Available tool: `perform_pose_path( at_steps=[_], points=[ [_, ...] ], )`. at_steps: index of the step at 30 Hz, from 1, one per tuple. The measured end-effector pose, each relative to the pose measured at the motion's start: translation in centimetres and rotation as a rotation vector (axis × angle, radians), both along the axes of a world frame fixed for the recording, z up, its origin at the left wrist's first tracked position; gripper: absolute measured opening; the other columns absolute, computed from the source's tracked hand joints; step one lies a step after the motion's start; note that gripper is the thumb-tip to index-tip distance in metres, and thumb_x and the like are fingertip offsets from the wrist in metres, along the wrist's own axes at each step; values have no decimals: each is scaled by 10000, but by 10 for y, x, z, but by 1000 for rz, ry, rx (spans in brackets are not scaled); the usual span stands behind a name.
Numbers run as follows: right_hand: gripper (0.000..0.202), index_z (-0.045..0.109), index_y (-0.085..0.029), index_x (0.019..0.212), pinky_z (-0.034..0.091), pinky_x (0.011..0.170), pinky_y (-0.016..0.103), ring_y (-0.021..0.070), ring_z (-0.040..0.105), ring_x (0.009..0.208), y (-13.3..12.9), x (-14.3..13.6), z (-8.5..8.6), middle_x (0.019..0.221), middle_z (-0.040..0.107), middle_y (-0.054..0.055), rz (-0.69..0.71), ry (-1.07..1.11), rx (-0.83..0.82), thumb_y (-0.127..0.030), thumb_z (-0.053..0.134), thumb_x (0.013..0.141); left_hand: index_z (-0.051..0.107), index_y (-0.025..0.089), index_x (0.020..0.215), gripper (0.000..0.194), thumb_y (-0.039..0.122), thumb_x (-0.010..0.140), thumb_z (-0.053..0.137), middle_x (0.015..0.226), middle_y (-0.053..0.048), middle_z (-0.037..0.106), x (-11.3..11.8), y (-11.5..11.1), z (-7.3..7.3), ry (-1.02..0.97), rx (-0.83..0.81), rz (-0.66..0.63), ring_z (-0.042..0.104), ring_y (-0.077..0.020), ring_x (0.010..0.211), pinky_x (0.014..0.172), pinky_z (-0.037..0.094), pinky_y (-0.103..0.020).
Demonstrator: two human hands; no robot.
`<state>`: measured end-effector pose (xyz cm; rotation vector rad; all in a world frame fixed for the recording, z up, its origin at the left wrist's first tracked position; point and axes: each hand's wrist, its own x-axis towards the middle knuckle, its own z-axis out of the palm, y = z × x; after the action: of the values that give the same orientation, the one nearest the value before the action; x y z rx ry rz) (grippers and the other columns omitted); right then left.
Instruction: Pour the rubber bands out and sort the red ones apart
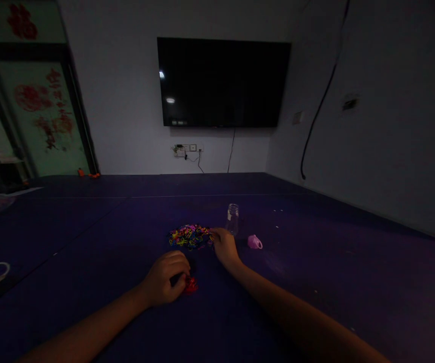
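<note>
Far left, door glass (36,116) with red brush-style writing; the large character on the pane (22,21) above reads 福, the lower ones too blurred to read. Next, on the smooth purple floor (315,262), my left hand (162,275), curled, thumb and fingers arched at the edge of a small red pile (191,285); cannot tell whether they grip any. Just beyond, the heap (188,236): thin, loop-like bits, yellow, pink, blue, tangled. At its right edge, my right hand (224,245), fingers drawn narrow; any bit held is too small to tell. Just behind, a clear bottle (233,222), upright, pale label (229,215) illegible. Rightmost, a pink cap (254,242), rounded, with a side loop.
</note>
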<state>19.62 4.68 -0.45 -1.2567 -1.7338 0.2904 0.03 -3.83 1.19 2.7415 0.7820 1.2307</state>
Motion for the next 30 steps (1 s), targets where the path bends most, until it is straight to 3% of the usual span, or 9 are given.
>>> perform_pose_path(
  at_steps=[3,7,11,15,17,23,30],
  points=[
    [346,694,-158,957,471,863,315,195,636,939,0,2,0,958,698,85,-18,34,10,-94,378,830,627,176,761,183,143,813,454,780,-64,670,-5,6,0,-67,7,100,615,-183,761,711,511,-342],
    [316,681,-205,975,481,802,292,185,641,892,-4,7,1,961,697,56,-143,20,-31,-162,395,849,641,185,777,180,138,811,471,807,-53,683,-16,20,1,-68,7,338,623,-189,796,762,511,-361],
    [294,680,-184,844,495,674,275,184,646,720,-4,5,1,761,690,54,-130,38,-134,-160,387,825,656,180,828,190,122,805,476,898,-64,686,-24,33,-3,24,-24,536,617,-216,868,807,497,-395],
    [318,657,-159,824,519,644,252,159,655,697,3,-3,-2,712,679,37,129,250,-185,-106,346,780,657,174,946,219,130,813,490,1008,-83,670,-25,38,-11,156,-53,564,599,-231,948,842,484,-398],
    [327,657,-158,852,530,667,256,158,663,750,7,-5,-3,764,692,42,184,331,-177,-116,341,780,653,179,975,233,135,822,483,1028,-84,665,-24,37,-14,189,-55,564,590,-233,972,842,482,-394],
    [325,679,-173,845,514,742,282,176,661,816,4,4,-1,854,711,57,-29,232,-75,-126,363,784,651,173,977,229,148,845,466,1030,-91,662,-23,35,-12,213,-75,556,583,-240,988,843,473,-401],
    [270,714,-242,863,484,683,249,183,661,816,-7,3,0,857,715,35,-209,-160,-76,-188,452,825,651,180,982,235,149,847,462,1013,-79,665,-22,36,-13,189,-53,535,586,-225,981,856,471,-386]
  ],
)
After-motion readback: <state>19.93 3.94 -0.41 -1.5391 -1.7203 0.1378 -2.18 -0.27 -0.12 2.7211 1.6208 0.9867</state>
